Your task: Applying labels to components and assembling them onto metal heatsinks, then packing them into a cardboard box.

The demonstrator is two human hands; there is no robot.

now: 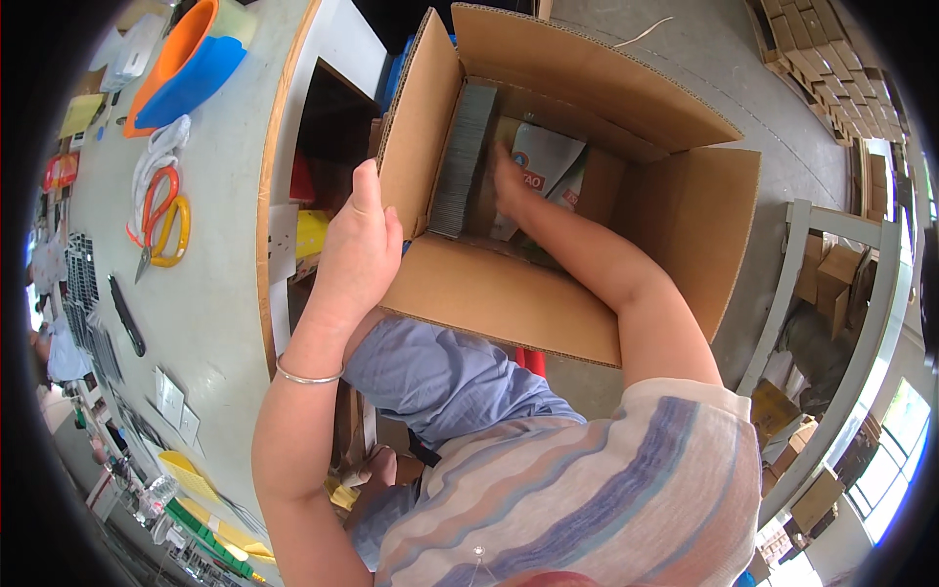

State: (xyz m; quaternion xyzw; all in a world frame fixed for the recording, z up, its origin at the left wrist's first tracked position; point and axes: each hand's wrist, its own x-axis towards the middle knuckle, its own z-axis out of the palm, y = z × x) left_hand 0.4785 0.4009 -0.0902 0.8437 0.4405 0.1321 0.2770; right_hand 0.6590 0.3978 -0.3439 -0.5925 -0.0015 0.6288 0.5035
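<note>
An open cardboard box (509, 293) stands in front of me with its flaps spread. My left hand (362, 245) is closed at the box's left flap, and some of its fingers are hidden. Inside along the left wall is a tall, tight stack of thin grey-green sheets or packets (463, 161). My right hand (507, 184) reaches down into the box just right of this stack, fingers stretched out; the fingertips are partly hidden. White printed packets (548, 152) with red marks lie on the bottom beside it.
At the left is a pale worktable (220, 235) with orange- and yellow-handled scissors (161, 220), a black pen-like tool (126, 315) and an orange and blue tape roll (191, 73). A metal rack (831, 323) with cardboard stands at the right. Stacked boxes (822, 59) are farther back.
</note>
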